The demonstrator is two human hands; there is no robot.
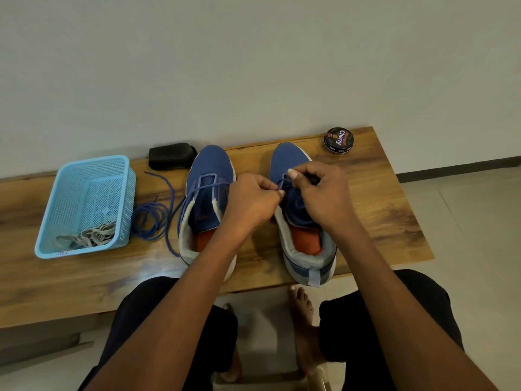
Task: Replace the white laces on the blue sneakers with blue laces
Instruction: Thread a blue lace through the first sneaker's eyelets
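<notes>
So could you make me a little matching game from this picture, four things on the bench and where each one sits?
Things:
1. white laces
2. polish tin
3. black brush
4. loose blue lace

Places:
A. far right corner of the bench
B. coiled between the basket and the left sneaker
C. inside the basket
D. at the back of the bench, between the basket and the toe of the left sneaker

Pairs: 1-C, 2-A, 3-D, 4-B
</notes>
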